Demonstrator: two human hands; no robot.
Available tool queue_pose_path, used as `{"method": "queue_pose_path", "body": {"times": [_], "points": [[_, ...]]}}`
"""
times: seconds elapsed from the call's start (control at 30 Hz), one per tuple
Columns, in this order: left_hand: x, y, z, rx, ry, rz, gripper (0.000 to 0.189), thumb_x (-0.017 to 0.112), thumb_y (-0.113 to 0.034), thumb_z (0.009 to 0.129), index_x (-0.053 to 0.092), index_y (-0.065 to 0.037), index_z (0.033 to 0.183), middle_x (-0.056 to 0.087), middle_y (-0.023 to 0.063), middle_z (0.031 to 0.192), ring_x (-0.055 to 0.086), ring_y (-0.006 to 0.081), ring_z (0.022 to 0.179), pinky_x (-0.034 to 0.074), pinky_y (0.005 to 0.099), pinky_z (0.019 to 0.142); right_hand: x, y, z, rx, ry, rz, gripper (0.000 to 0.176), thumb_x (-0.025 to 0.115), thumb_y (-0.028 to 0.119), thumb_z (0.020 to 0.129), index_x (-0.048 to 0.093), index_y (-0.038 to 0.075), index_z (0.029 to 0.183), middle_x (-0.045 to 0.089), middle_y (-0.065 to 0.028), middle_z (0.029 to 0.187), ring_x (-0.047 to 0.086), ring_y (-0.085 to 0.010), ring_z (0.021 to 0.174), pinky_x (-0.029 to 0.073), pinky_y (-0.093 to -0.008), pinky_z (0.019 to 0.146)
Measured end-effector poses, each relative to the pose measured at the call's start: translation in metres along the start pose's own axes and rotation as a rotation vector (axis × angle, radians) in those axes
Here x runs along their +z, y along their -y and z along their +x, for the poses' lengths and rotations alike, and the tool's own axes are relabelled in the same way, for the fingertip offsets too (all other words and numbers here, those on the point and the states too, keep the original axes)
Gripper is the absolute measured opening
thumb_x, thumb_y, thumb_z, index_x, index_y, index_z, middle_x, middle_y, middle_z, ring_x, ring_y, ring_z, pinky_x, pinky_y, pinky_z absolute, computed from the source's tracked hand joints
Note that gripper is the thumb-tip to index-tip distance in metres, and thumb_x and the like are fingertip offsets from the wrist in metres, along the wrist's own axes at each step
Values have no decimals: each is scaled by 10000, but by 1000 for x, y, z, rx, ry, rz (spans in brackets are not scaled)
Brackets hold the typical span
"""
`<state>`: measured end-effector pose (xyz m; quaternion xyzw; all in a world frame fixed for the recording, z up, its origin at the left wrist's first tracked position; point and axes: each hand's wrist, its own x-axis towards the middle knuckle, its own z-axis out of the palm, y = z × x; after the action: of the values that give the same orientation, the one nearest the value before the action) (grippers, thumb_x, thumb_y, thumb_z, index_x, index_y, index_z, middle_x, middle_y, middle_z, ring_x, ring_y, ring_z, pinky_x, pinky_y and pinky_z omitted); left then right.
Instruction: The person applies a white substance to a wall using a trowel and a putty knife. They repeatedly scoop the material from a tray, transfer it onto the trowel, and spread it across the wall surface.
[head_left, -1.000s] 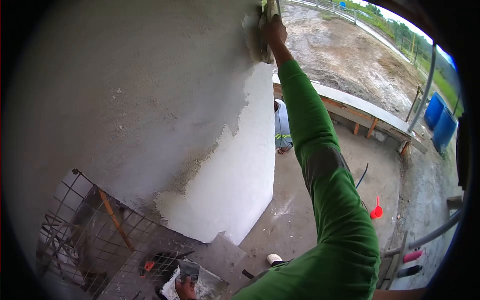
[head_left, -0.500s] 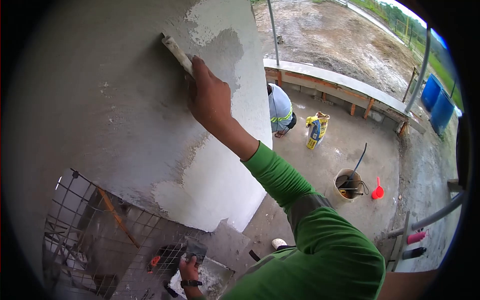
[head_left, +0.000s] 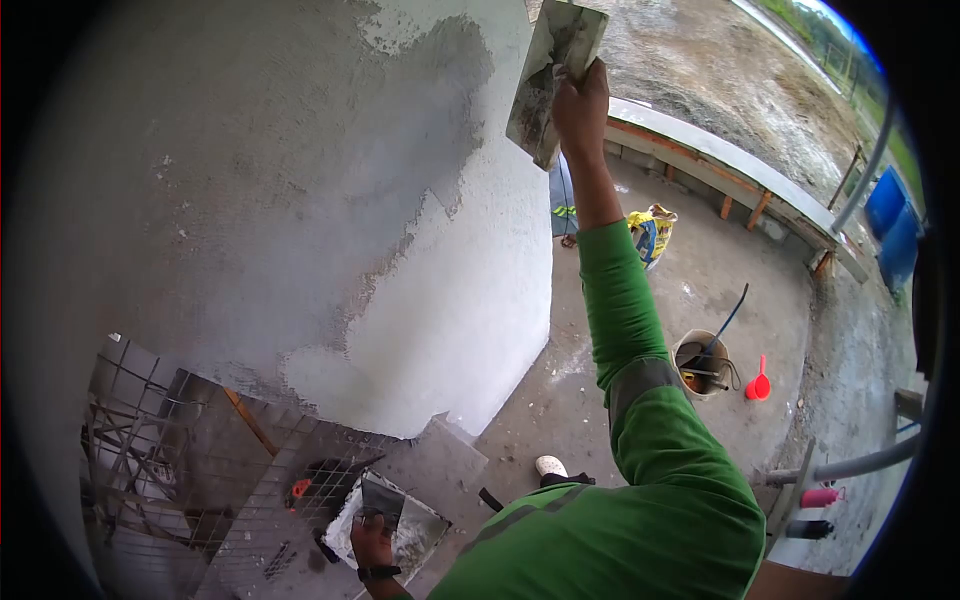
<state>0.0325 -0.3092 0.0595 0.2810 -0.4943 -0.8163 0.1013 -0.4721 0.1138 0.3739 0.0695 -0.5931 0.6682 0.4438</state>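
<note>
My right hand [head_left: 582,115] is wrapped round the handle of a plastering trowel [head_left: 530,105], raised past the right edge of a wall [head_left: 440,310]. The trowel's rectangular blade is smeared with plaster and appears off the wall. Wet grey plaster and smoother white patches cover the wall. Low down, my left hand [head_left: 371,543] grips a wide-bladed putty knife [head_left: 383,500], its fingers partly hidden. The blade lies over a square tray [head_left: 436,522] holding white plaster [head_left: 410,545].
Wire mesh [head_left: 250,490] and a wooden stick [head_left: 250,422] are below the wall. On the floor stand a bucket with tools [head_left: 702,365], a red dipper [head_left: 759,386] and a yellow bag [head_left: 652,235]. A co-worker [head_left: 563,200] is partly hidden behind the trowel. Blue barrels [head_left: 893,225] stand far right.
My right hand has swept the trowel rightward and up, off the wall's middle to beyond its edge. The putty knife is still over the tray. The view has shifted slightly.
</note>
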Motion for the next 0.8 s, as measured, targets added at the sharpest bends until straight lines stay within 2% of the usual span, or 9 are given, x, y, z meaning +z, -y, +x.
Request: {"method": "queue_pose_path", "body": {"times": [0.03,0.1,0.27,0.33,0.47,0.53,0.63,0.73,0.8], "points": [[-3,-2,-1,0,4,-1,352,639,16,827,533,-23,1161,646,99,1071,646,217,952,556,330,789,10,-4,8,-163,-81,-350,245,553,69,870,470,-6,1088,626,-276,1030,640,-416,848,507,-482,718],[-9,-13,-1,107,-18,-42,368,630,24,834,524,-36,1181,637,89,1086,640,218,967,559,321,792,53,-8,3,-99,85,-480,294,545,40,809,444,-7,1081,597,-315,1021,588,-490,874,467,-566,719],[28,-56,7,138,-139,-99,370,634,19,833,535,-47,1184,627,43,1042,632,168,920,558,295,747,96,34,-120,-330,234,-399,423,542,-9,784,419,-2,1190,616,-284,930,597,-489,797,484,-546,699],[41,-69,18,220,35,-17,331,627,14,833,556,-59,1148,627,27,1023,622,140,891,544,269,701,76,46,-142,-340,311,-379,436,551,-21,786,415,7,1200,612,-282,922,597,-486,790,486,-535,684],[75,-92,27,182,111,99,305,622,8,829,568,-69,1119,624,21,1034,616,124,885,529,256,682,24,39,-88,-395,217,-293,420,519,-7,848,401,29,1250,603,-291,916,601,-478,787,485,-521,655],[80,-99,16,155,74,95,286,624,5,822,567,-75,1091,614,21,1018,605,118,890,527,253,686,14,9,-24,-340,63,-414,398,511,39,871,369,34,1243,623,-296,801,600,-501,728,479,-544,633],[99,-103,-14,189,-31,169,291,632,0,817,565,-75,1090,608,24,1007,592,105,873,516,239,680,18,-46,57,-180,-2,-537,369,531,101,838,443,49,1193,649,-289,852,616,-495,817,482,-555,709],[63,-75,-21,375,-60,394,308,631,1,817,559,-77,1106,608,34,1034,592,121,897,508,238,696,49,-39,45,-206,35,-606,375,553,143,801,484,70,1162,662,-263,855,630,-467,824,488,-533,722],[49,-71,-32,275,-76,261,338,635,-15,824,540,-78,1143,603,34,1065,596,126,927,518,250,714,68,-19,12,-205,49,-627,383,551,115,790,485,78,1166,669,-234,847,635,-450,798,488,-526,686]]}}
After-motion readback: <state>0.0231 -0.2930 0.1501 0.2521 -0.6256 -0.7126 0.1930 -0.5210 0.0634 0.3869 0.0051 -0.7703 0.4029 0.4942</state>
